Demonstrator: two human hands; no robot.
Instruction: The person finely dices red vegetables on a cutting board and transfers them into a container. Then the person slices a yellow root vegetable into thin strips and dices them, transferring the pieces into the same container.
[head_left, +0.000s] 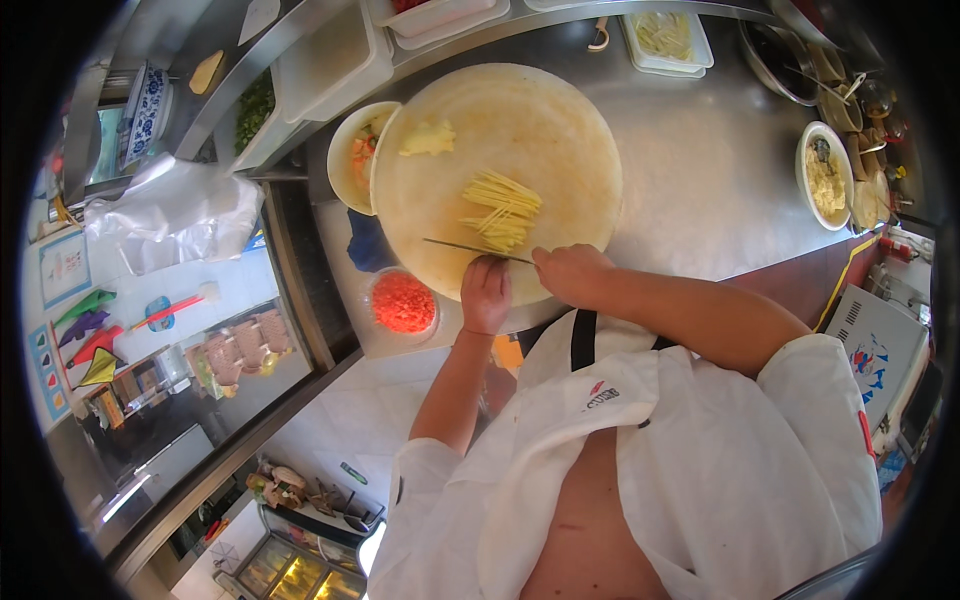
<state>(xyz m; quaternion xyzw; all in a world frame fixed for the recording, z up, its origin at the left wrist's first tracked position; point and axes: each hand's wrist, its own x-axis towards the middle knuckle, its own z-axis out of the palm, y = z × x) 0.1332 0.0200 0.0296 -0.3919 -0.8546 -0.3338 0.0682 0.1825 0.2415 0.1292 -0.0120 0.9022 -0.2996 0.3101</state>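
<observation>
On a round chopping board (570, 142) lies a pile of thin pale-yellow strips (502, 202), perhaps ginger. My right hand (571, 274) is closed on a knife, whose blade (469, 246) is seen nearly edge-on and points left, just below the strips. My left hand (486, 292) rests at the blade's near side, fingers together; whether something lies under the fingertips is hidden. A knobbly pale-yellow piece (427, 139), like peeled ginger, lies on the upper left of the board.
Left of the board stand a white bowl (339, 157) with orange pieces, a dark blue cloth (366, 241) and a container of chopped red food (403, 301). A white tray (701, 56) with pale slices, a peeler (598, 36) and a bowl of yellowish paste (825, 180) are farther right.
</observation>
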